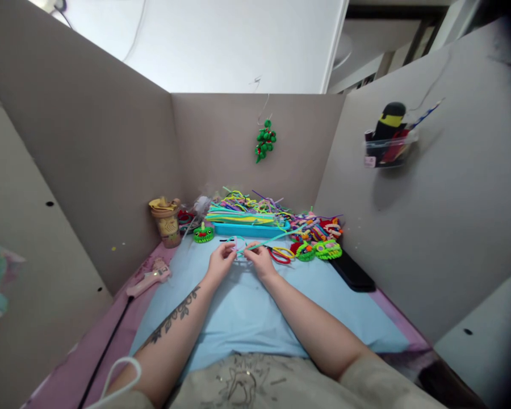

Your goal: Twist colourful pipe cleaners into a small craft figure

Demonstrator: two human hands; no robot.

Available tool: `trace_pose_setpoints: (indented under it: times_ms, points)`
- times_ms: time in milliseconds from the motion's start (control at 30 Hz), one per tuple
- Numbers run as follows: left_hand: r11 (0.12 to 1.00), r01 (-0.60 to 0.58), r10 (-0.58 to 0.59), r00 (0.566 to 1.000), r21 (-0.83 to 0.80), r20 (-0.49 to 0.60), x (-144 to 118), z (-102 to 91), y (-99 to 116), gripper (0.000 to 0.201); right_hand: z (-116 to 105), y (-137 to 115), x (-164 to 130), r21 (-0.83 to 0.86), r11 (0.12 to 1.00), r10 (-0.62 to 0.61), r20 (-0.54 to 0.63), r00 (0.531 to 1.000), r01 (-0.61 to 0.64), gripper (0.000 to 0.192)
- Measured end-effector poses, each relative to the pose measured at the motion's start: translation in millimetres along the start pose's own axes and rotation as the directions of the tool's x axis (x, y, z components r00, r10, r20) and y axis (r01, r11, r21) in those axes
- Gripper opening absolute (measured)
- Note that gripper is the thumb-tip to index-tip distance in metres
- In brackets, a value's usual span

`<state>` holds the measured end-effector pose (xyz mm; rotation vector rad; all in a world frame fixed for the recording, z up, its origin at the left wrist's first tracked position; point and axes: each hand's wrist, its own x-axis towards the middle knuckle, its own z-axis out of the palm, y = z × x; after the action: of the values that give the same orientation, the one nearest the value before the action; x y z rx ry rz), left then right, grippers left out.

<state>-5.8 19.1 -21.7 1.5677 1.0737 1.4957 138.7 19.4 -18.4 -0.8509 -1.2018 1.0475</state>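
Our left hand (222, 259) pinches narrowly at a pale lilac piece (240, 245) | our right hand (260, 260), fingertips together, grips a turquoise stem (283, 233) above the blue sheet (234, 309) | its long axis slants away rightward | scissors (283, 262) beside the right hand | blue tray (251, 229) beyond

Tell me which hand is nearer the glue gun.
Left. The left hand is to the right of the glue gun, apart from it; the right hand is farther off, on the left hand's other side from the gun.
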Motion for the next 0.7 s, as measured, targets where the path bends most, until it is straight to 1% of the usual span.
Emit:
trace_pose_setpoints:
  times_ms: [100,200,300,433,600,700]
  points:
    - [0.993,0.065,-0.066,0.998,-0.103,-0.007,0.9,-0.7,5.3,0.033,-1.9,-0.4,0.9,-0.052,0.999,-0.002,-0.033,0.999,0.0,0.014]
    - [0.985,0.098,-0.102,0.995,-0.14,-0.017,1.1,-0.7,8.9,0.036,-3.7,-0.4,2.0,-0.06,0.998,-0.01,-0.042,0.999,0.007,0.015]
    - [0.984,0.098,-0.097,0.995,-0.15,0.013,0.5,0.4,8.6,0.038,-4.1,-0.1,2.4,-0.059,0.998,0.002,-0.027,1.0,-0.004,0.015]
    - [0.985,0.089,-0.081,0.995,-0.145,0.062,-0.2,1.4,3.3,0.038,-2.9,1.9,1.7,-0.077,0.997,-0.006,0.051,0.999,0.01,0.016]
    - [0.987,0.08,-0.073,0.996,-0.139,0.055,0.7,0.9,-3.0,0.036,-3.4,5.8,1.4,-0.101,0.994,-0.046,0.068,0.997,0.053,0.02]
    - [0.989,0.074,-0.068,0.997,-0.127,0.047,1.1,1.4,-2.9,0.036,-4.0,6.0,1.8,-0.138,0.984,-0.103,0.067,0.992,0.112,0.02]
